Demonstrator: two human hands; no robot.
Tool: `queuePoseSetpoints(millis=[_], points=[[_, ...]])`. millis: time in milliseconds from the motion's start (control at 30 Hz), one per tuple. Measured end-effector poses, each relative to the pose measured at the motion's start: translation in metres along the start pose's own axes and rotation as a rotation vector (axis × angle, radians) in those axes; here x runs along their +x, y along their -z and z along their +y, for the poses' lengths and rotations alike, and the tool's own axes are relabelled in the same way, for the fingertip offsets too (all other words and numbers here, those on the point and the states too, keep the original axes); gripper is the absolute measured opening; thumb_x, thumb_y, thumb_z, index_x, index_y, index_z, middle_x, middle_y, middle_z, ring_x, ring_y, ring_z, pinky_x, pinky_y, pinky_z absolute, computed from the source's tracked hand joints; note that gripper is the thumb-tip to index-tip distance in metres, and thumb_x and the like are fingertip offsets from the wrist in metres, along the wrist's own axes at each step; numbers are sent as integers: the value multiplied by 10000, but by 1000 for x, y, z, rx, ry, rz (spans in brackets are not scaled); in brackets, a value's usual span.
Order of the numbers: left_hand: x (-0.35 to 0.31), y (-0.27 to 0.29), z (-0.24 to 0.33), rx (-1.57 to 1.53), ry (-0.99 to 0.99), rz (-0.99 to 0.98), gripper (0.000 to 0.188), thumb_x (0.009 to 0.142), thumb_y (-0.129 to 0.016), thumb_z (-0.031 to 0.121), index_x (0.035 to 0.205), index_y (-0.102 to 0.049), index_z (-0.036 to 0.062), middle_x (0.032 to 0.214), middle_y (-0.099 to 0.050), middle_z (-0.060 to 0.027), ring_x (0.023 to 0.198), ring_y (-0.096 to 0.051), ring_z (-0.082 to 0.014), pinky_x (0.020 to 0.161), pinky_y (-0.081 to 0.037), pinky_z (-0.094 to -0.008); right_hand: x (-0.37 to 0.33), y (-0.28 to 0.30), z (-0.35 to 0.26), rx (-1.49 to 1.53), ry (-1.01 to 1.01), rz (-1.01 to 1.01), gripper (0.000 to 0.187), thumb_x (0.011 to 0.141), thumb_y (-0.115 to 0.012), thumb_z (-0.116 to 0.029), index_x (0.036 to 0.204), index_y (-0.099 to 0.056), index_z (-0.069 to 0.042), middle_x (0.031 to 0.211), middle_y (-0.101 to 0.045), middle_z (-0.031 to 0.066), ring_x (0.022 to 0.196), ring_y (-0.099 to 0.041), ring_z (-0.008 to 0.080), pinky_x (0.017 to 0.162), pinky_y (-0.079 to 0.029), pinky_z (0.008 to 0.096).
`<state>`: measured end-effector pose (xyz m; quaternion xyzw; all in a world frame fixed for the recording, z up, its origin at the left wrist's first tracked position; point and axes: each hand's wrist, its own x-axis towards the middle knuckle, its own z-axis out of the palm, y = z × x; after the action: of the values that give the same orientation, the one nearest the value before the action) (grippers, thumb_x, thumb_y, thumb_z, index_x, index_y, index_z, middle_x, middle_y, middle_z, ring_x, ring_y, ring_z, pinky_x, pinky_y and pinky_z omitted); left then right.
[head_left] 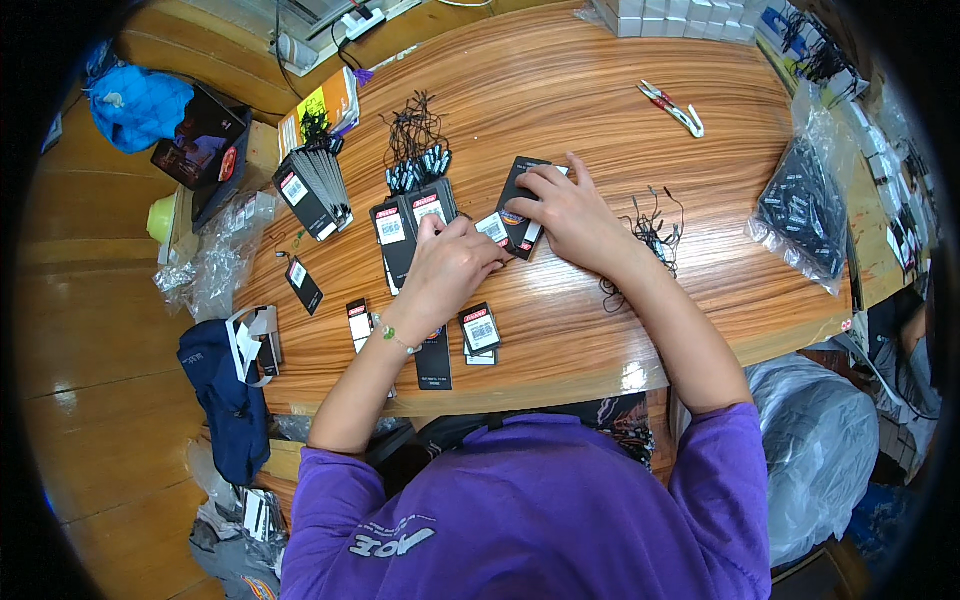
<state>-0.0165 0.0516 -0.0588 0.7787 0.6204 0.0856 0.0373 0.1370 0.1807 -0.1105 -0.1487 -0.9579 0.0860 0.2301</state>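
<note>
My right hand point(565, 215) lies flat on a stack of black hang tags point(520, 195) near the middle of the wooden table point(600, 80), pressing them down. My left hand point(448, 265) is curled just to the left of it, fingertips pinching a small black tag with a white label point(493, 229) at the stack's edge. More black tags point(412, 215) lie fanned just above my left hand. A bundle of black string loops with small plastic ends point(418, 150) lies beyond them.
Loose tags point(480, 330) lie near the table's front edge. A fanned tag pile point(315, 185) sits at the left. Red-and-white snips point(672, 106) lie far right of centre; black strings point(650, 235) and a clear bag of tags point(800, 205) at right. A navy cap point(225, 380) hangs off the left edge.
</note>
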Motion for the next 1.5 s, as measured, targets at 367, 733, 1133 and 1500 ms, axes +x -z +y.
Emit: queuePoseSetpoints(millis=[367, 733, 1133, 1500], points=[[-1, -6, 0, 60, -20, 36, 95, 716, -669, 115, 808, -670, 136, 788, -619, 58, 804, -510, -134, 785, -303, -367, 0, 0, -2, 42, -19, -11, 277, 682, -630, -58, 949, -628, -132, 1085, -539, 47, 1117, -446, 218, 993, -279, 573], [-4, -11, 3, 103, -5, 90, 79, 723, -643, 94, 780, -664, 144, 767, -607, 52, 807, -519, -128, 774, -304, -361, 1, -1, -3, 43, -32, 0, 255, 704, -616, -63, 950, -627, -129, 1086, -535, 58, 1127, -444, 223, 992, -278, 575], [-4, -9, 8, 179, -35, 57, 99, 732, -614, 82, 814, -643, 130, 783, -601, 39, 799, -503, -134, 755, -303, -370, 1, -1, -3, 27, -21, 18, 257, 702, -617, -75, 952, -624, -133, 1069, -532, 61, 1123, -448, 229, 983, -286, 579], [-6, -3, 6, -96, 160, 56, 95, 749, -641, 129, 836, -657, 94, 802, -623, 11, 820, -520, -170, 781, -323, -346, 1, 2, -3, 111, -63, 1, 299, 706, -585, -26, 981, -615, -140, 1083, -531, 54, 1134, -443, 241, 991, -254, 594]])
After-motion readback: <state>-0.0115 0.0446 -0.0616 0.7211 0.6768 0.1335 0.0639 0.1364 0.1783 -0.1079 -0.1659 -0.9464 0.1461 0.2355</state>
